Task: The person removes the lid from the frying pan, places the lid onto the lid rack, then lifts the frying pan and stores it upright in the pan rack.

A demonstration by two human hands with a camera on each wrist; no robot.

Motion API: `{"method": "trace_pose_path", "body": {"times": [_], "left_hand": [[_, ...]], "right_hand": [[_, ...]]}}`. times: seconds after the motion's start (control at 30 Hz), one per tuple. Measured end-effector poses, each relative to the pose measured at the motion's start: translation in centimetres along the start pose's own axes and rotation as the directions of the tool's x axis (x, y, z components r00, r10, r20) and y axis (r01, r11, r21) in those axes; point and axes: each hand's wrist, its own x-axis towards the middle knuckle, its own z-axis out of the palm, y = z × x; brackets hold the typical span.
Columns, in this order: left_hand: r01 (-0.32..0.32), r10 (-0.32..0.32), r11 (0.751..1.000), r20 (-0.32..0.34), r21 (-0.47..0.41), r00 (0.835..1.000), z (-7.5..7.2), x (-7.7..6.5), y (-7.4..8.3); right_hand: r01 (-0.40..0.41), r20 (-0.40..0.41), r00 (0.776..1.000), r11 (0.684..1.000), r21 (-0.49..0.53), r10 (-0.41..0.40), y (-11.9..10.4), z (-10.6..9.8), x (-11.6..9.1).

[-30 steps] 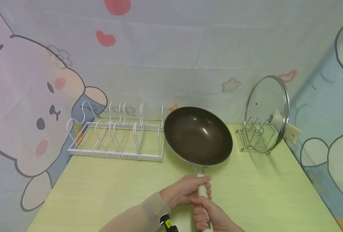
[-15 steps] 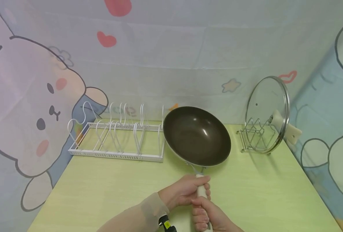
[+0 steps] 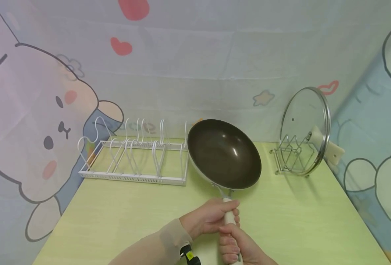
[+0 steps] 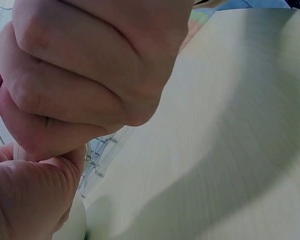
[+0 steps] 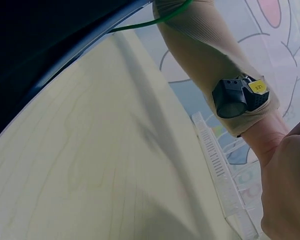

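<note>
In the head view a deep frying pan [image 3: 224,154] with a dark inside and a pale outer wall is held tilted, its inside facing me. Its cream handle [image 3: 229,218] points down towards me. My left hand [image 3: 208,217] grips the handle near the pan, thumb laid across the top. Just below it, my right hand [image 3: 238,243] grips the lower handle with curled fingers. The two hands sit close together. Curled fingers [image 4: 80,75] fill the upper left of the left wrist view and hide most of the handle there.
A white wire rack [image 3: 132,178] with upright loops stands left of the pan. At the right, a glass lid [image 3: 302,129] with a metal rim stands upright in a small metal rack [image 3: 283,170]. A cream handle-like piece [image 3: 332,151] shows behind it. All rest on a pale yellow-green table [image 3: 301,221].
The pan has turned and tilted slightly, its right edge shifting a little to the left. Both hands keep their grip on the handle. The racks and lid stay put.
</note>
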Motion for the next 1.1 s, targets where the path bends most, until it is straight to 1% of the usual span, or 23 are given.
{"method": "trace_pose_path", "body": {"times": [0.3, 0.43, 0.5, 0.67, 0.83, 0.93, 1.1], "left_hand": [[-0.025, 0.026, 0.999, -0.030, 0.024, 0.999, 0.2, -0.3, 0.6], [-0.035, 0.036, 0.999, -0.038, 0.022, 0.999, 0.3, -0.4, 0.7], [-0.040, 0.040, 0.999, -0.042, 0.019, 0.998, 0.3, -0.5, 0.8], [-0.047, 0.047, 0.999, -0.048, 0.013, 0.998, 0.4, -0.6, 0.9], [-0.038, 0.038, 0.999, -0.057, 0.002, 0.998, 0.6, -0.8, 1.1], [-0.039, 0.040, 0.999, -0.066, 0.012, 0.997, 0.7, -1.1, 1.3], [-0.050, 0.053, 0.998, -0.080, 0.033, 0.995, 0.8, -1.5, 1.6]], "right_hand": [[0.017, 0.125, 0.992, 0.999, 0.049, -0.023, -0.3, -0.1, 0.2], [0.022, 0.179, 0.983, 0.997, 0.068, -0.034, -0.3, -0.2, 0.4], [0.028, 0.215, 0.976, 0.996, 0.085, -0.046, -0.3, -0.3, 0.4], [0.028, 0.309, 0.949, 0.991, 0.129, -0.067, -0.3, -0.4, 0.6], [0.014, 0.381, 0.921, 0.987, 0.163, -0.076, -0.2, -0.3, 0.8], [0.001, 0.434, 0.897, 0.981, 0.192, -0.086, -0.1, -0.2, 1.1], [-0.047, 0.509, 0.856, 0.968, 0.247, -0.088, 0.1, 0.0, 1.7]]}}
